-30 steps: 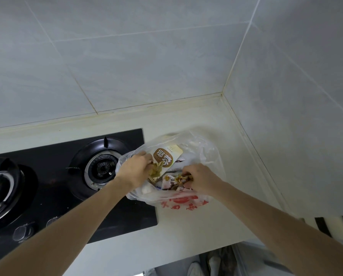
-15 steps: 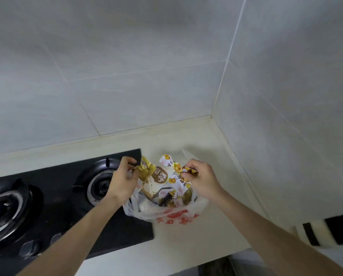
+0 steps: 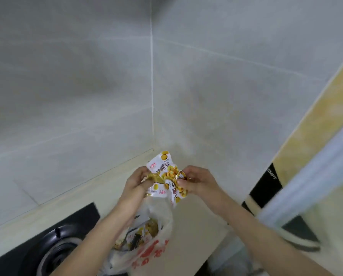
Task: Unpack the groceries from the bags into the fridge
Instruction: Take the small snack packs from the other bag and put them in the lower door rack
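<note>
The white and yellow crinkled snack packets [image 3: 166, 176] carry dark Chinese characters, with "仁" legible on the top one. The thin translucent plastic bag [image 3: 146, 253] bears red printed characters, too blurred to read. The black panel [image 3: 266, 182] shows unreadable white lettering.

black gas hob [image 3: 47, 246] on pale counter [image 3: 196, 226], grey tiled walls [image 3: 67, 86].

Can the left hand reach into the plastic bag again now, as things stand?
Probably not at once. The left hand and right hand both grip a bunch of snack packets above the bag. The bag's mouth looks open below the left forearm, but that hand is full.
</note>
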{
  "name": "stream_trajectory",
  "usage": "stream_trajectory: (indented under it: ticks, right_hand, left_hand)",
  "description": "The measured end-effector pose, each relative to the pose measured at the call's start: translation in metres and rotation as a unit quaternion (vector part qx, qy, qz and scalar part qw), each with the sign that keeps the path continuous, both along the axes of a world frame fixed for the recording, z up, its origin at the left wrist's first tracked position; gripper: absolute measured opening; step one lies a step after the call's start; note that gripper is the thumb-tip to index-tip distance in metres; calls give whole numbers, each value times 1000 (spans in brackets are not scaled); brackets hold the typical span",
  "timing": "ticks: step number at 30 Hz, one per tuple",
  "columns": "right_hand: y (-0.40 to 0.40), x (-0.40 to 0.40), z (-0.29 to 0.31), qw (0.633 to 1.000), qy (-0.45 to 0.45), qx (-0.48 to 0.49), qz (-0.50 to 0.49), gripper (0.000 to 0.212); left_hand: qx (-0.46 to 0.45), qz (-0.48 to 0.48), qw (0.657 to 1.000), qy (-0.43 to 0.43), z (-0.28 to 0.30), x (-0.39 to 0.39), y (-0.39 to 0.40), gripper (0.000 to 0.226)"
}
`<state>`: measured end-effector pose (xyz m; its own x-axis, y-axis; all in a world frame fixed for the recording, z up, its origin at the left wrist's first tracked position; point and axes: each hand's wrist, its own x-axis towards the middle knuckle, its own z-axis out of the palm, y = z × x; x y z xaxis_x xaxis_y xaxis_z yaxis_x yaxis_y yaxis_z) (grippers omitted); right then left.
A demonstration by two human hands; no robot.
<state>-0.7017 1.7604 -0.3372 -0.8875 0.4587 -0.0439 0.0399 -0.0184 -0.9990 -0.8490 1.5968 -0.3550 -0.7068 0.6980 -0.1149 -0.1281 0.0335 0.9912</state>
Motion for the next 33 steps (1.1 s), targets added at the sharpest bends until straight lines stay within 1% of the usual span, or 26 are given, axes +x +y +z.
stream_trajectory:
  ticks: [2, 4, 7, 9, 12, 14, 16, 19, 22, 27, 33]
  right_hand:
    - [-2, 29, 20, 999, 5, -8, -45, 7]
    - [-7, 65, 37, 995, 14, -8, -101, 7]
    - [-23, 133, 57, 982, 13, 7, -186, 6]
    - [-36, 185, 64, 964, 19, 16, -264, 6]
    - [-58, 270, 75, 916, 28, 49, -398, 14]
    - [-79, 331, 85, 873, 38, 57, -484, 20]
    - [-108, 394, 96, 819, 42, 67, -569, 21]
    - [-160, 483, 104, 733, 26, 90, -673, 13]
    - [-218, 561, 108, 648, 7, 108, -754, 16]
    - [-316, 657, 124, 507, -38, 136, -850, 11]
    - [-427, 724, 139, 356, -77, 140, -921, 9]
  left_hand:
    - [42, -80, 996, -12, 23, 19, 17, 41]
    - [64, -149, 986, -23, 39, 42, 33, 45]
    - [75, -224, 972, 7, 56, 94, 59, 57]
    - [91, -269, 958, 33, 66, 139, 75, 49]
    - [111, -351, 929, 37, 83, 221, 95, 33]
    - [117, -419, 900, 36, 94, 282, 102, 24]
    - [119, -488, 864, 26, 104, 349, 104, 14]
    - [132, -576, 806, 16, 116, 453, 95, 18]
    - [154, -660, 736, -3, 127, 558, 70, 15]
    - [181, -759, 625, -18, 139, 705, 11, 15]
    - [169, -856, 487, -38, 156, 833, -79, 21]
